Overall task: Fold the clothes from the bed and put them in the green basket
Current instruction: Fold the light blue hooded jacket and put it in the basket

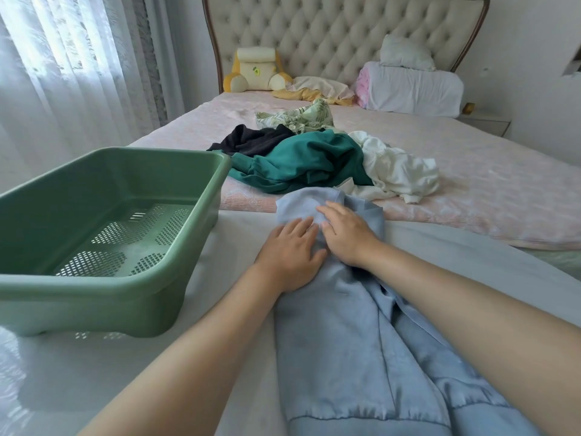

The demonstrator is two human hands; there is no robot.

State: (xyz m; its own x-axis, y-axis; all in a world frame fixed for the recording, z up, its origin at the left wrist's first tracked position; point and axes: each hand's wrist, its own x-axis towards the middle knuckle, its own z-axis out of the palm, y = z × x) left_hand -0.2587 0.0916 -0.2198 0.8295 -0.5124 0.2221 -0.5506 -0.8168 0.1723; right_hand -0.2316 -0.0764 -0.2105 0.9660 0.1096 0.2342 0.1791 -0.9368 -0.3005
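Note:
A light blue garment (345, 357) lies lengthwise on the white sheet in front of me. My left hand (290, 256) rests flat on its upper part, fingers straight. My right hand (347, 236) presses beside it, fingers spread on the folded-over top end. The green basket (195, 221) stands at the left on the bed, with nothing in it. Behind the blue garment sits a pile: a teal garment (301, 162), a black one (251, 141), a white one (396, 168) and a green patterned one (298, 118).
A pink bedspread (487, 184) covers the far half of the bed. At the tufted headboard (330, 36) sit a yellow plush cushion (254, 70), a yellow and cream cloth (317, 89) and stacked pillows (412, 86). Curtains (63, 58) hang at the left.

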